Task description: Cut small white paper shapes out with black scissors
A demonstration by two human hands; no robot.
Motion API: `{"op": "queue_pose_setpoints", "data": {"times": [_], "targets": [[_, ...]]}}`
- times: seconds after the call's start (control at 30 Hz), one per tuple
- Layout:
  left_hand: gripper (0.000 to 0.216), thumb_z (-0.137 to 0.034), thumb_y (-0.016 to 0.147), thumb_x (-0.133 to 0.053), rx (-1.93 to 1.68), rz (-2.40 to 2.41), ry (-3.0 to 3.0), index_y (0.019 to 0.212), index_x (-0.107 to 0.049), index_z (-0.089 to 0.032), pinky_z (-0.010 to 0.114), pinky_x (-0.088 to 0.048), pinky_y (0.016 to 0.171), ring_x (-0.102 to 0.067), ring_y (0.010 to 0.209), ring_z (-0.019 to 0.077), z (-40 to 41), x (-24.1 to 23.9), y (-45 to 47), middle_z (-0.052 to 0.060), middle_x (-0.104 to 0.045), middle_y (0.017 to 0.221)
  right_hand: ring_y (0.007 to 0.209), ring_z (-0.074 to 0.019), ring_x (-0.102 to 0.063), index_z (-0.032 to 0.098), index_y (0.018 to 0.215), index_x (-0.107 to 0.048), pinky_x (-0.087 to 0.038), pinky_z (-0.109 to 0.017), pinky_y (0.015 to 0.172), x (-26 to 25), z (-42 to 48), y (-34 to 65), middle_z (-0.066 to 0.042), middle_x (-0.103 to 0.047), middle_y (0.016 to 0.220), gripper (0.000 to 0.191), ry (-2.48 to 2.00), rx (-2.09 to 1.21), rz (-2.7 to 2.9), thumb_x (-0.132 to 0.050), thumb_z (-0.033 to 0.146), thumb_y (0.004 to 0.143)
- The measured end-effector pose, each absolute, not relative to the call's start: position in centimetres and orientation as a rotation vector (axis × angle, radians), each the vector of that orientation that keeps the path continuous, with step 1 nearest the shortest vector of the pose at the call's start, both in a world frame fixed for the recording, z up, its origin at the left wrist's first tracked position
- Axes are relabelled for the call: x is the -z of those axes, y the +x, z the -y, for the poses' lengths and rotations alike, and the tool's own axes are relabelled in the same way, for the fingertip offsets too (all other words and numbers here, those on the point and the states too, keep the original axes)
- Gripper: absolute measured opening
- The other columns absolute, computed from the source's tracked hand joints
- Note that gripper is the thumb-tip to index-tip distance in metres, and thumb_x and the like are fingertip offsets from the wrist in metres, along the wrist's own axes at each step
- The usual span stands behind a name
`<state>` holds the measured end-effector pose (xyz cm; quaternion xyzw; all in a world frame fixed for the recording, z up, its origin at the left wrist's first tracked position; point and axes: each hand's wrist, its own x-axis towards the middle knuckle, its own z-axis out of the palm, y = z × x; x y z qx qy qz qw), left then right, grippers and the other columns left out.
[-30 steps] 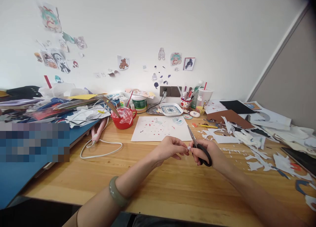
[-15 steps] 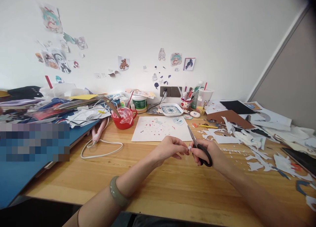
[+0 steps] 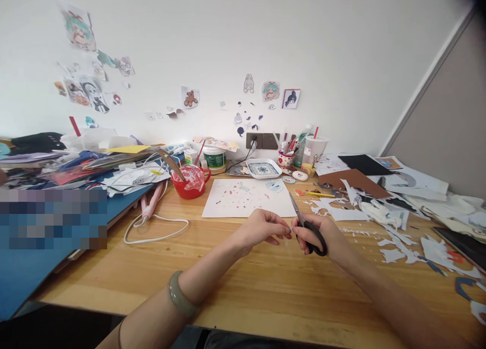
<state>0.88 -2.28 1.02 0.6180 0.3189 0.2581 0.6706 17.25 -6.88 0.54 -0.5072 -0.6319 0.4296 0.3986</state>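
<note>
My right hand [image 3: 317,232] is closed around black-handled scissors [image 3: 298,210], whose metal blades point up and away from me. Its thumb and forefinger also come together at the tips of my left hand [image 3: 266,228]. My left fingers are pinched on a tiny white piece [image 3: 291,228], perhaps paper, mostly hidden by the fingertips. Both hands are above the wooden table [image 3: 243,283]. Just beyond them lies a white sheet [image 3: 228,210] dotted with small red, pink and pale green cutouts.
Paper scraps [image 3: 404,245] litter the right side, near a brown sheet [image 3: 355,181]. A red pot [image 3: 190,189] with plastic inside, a patterned tray [image 3: 264,168] and a cup of pens [image 3: 285,159] stand toward the wall. A corded pink tool [image 3: 152,201] lies left.
The white piece between my fingertips shows less now, as the fingers have shifted slightly. The scissors stay in my right hand, almost unmoved.
</note>
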Motion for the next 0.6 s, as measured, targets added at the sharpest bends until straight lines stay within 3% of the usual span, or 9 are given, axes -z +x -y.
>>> {"op": "queue_pose_setpoints", "data": {"times": [0.6], "targets": [[0.016,-0.026,0.057,-0.061,-0.554,-0.725,1.434,0.068,-0.064,-0.014,0.021,-0.041,0.055,-0.053,0.066,0.0113,2.22,-0.85,0.92,0.004,-0.061,0.069,0.037,-0.0078,-0.047,0.016,0.069,-0.051,-0.038,-0.019,0.038,-0.61,6.81,17.31,0.006,-0.049,0.044,0.013,-1.293,-1.048,1.646,-0.048,0.028,0.074]]}}
